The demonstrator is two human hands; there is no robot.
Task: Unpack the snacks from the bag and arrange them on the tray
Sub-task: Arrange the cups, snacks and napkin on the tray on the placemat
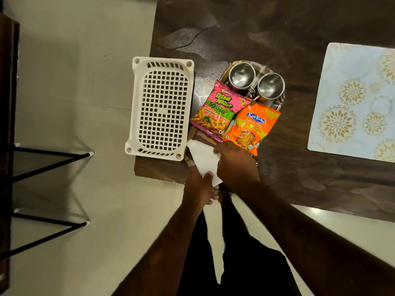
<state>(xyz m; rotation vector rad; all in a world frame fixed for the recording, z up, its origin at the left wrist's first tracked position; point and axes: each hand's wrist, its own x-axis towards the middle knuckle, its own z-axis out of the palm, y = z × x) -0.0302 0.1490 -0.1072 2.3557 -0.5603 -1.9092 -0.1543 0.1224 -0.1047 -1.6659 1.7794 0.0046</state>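
Note:
A pink snack packet [218,111] and an orange snack packet [252,127] lie side by side on a tray [280,104] at the table's near left corner. Two steel mugs [256,82] stand at the tray's far end. A white folded paper or bag [203,159] lies at the tray's near end. My left hand [199,186] grips its near edge. My right hand [235,165] holds its right side, just below the orange packet. Which of the two it is, paper or bag, I cannot tell.
A white perforated plastic basket [160,107] sits left of the tray, overhanging the dark table's [277,39] left edge. A pale blue patterned placemat [354,103] lies to the right. Black stool legs [49,159] stand on the tiled floor at left.

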